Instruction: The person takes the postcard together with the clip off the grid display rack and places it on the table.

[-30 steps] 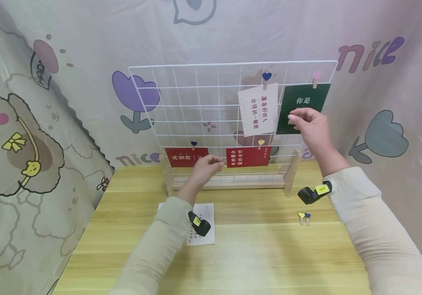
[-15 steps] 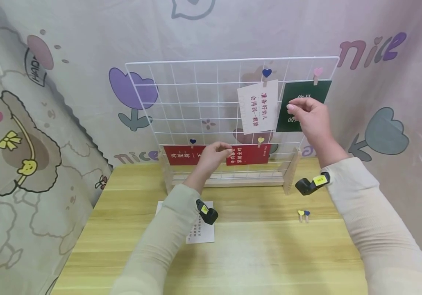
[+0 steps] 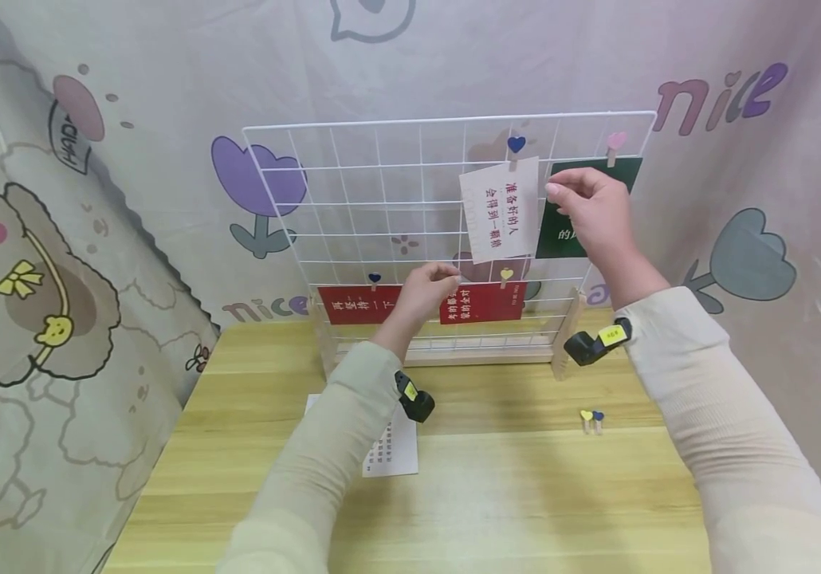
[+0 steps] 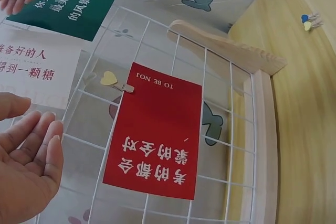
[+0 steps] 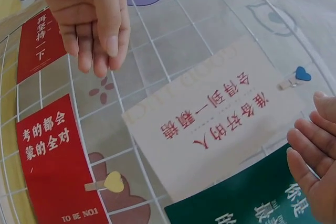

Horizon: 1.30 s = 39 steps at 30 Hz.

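A white wire grid panel [image 3: 399,203] stands on a wooden base, with cards clipped to it. My left hand [image 3: 421,299] is in front of the lower row, between two red cards, its fingers loosely bent and holding nothing. My right hand [image 3: 597,211] is in front of the green card [image 3: 557,235], also holding nothing, fingers relaxed. Left of the green card hangs a tilted white card [image 5: 210,124] under a blue heart clip [image 3: 516,144]. A pink heart clip [image 3: 616,141] tops the green card. A yellow heart clip [image 4: 109,78] holds the right red card [image 4: 155,135].
On the wooden table [image 3: 511,494], a yellow and a blue heart clip [image 3: 599,420] lie together at the right. White printed cards [image 3: 396,450] lie at the left, partly under the left forearm. A patterned curtain [image 3: 131,48] hangs behind the grid.
My left hand has moved right and slightly up, reaching the edge of the right red card. My right hand has risen a little over the green card. The clipped cards stay in place.
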Each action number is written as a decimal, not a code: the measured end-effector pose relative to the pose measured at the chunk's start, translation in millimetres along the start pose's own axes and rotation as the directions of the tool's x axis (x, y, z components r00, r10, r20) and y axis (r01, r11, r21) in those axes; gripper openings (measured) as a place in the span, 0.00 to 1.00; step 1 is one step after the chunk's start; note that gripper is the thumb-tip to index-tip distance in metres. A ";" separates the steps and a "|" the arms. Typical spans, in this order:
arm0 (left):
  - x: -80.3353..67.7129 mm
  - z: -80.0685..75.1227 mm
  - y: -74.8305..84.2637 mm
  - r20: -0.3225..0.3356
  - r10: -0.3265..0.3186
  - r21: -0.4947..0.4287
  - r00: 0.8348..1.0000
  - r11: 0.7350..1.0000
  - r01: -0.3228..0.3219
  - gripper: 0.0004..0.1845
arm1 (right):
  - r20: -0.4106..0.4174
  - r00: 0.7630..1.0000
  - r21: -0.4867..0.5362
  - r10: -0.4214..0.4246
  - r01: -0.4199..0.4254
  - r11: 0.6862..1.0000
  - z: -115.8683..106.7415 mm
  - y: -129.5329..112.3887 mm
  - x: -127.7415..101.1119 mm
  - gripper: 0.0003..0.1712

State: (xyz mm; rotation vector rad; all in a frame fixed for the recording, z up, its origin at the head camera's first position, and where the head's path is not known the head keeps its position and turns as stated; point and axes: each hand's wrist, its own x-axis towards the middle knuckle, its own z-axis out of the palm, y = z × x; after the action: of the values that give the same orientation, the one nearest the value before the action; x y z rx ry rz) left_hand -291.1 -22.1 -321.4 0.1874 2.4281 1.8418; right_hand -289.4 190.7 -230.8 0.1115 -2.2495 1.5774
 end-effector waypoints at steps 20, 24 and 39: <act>21.5 6.7 6.2 -0.060 -0.041 -0.033 0.997 0.999 0.040 0.14 | -0.037 0.998 0.078 -0.045 0.047 0.996 4.1 4.1 51.2 0.20; 23.9 8.1 6.7 -0.063 -0.054 -0.056 0.997 0.997 0.050 0.16 | -0.044 0.998 0.103 -0.045 0.050 0.993 4.1 -17.1 37.8 0.17; 30.6 14.1 11.5 -0.064 -0.041 -0.044 0.997 0.998 0.039 0.18 | 0.032 0.999 -0.077 0.019 -0.016 0.997 12.7 -32.4 51.0 0.22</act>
State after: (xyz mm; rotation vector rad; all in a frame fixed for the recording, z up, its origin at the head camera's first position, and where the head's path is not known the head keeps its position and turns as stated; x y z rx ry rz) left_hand -318.8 -1.0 -314.0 0.0761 2.4132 1.9101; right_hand -330.6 175.2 -187.5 0.0973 -2.3388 1.5059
